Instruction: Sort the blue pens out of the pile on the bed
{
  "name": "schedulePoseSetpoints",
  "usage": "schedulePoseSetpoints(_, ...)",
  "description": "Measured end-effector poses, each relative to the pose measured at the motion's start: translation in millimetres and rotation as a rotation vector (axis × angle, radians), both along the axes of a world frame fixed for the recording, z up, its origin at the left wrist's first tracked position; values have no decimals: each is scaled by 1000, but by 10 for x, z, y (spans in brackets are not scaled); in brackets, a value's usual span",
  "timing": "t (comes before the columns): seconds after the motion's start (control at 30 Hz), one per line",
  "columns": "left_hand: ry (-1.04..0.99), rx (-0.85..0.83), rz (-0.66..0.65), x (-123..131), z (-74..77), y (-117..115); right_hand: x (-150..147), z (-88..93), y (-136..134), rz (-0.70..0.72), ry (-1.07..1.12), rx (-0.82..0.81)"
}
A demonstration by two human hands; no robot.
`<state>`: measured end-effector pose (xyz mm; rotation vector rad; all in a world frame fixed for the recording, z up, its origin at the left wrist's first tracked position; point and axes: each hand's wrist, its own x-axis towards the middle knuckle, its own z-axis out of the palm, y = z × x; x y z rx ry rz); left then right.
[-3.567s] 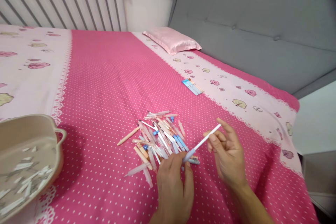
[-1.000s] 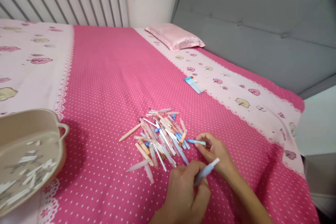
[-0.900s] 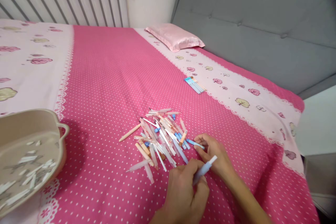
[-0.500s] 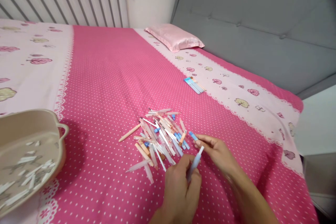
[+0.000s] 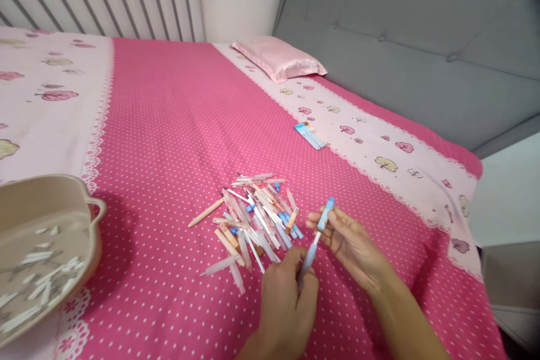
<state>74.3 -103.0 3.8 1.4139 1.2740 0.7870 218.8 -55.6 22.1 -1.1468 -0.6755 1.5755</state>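
Observation:
My left hand (image 5: 289, 298) is closed around a pale blue pen barrel (image 5: 309, 260), whose white end points up and to the right. In my right hand (image 5: 352, 242), the thumb and fingers hold a blue pen cap (image 5: 326, 214) with a printed pattern. The cap's lower end meets the white tip of the barrel, or lies right in front of it; I cannot tell whether the tip is inside. Just left of both hands lies a loose pile of pen parts (image 5: 257, 216), with clear, pink, white, blue and orange pieces crossing one another.
A beige basin (image 5: 95, 219) at the left holds several white and grey small pieces. Farther back, a row of blue and orange pens (image 5: 311, 135) lies on the pink dotted bedspread (image 5: 177, 124). A pink pillow (image 5: 278, 59) rests against the grey headboard (image 5: 400, 39).
My right hand has turned and lifted the blue cap upright, bringing it to the white end of the barrel. The left hand keeps its grip, nearly in place.

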Motion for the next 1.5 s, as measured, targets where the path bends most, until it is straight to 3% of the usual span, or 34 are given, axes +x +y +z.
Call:
schedulePoseSetpoints(1.1, -96, -23, 24, 11, 2, 13, -32, 41, -76, 323, -229, 96)
schedulePoseSetpoints(1.5, -157, -10, 42, 1, 31, 8, -26, 39, -72, 287, -253, 82)
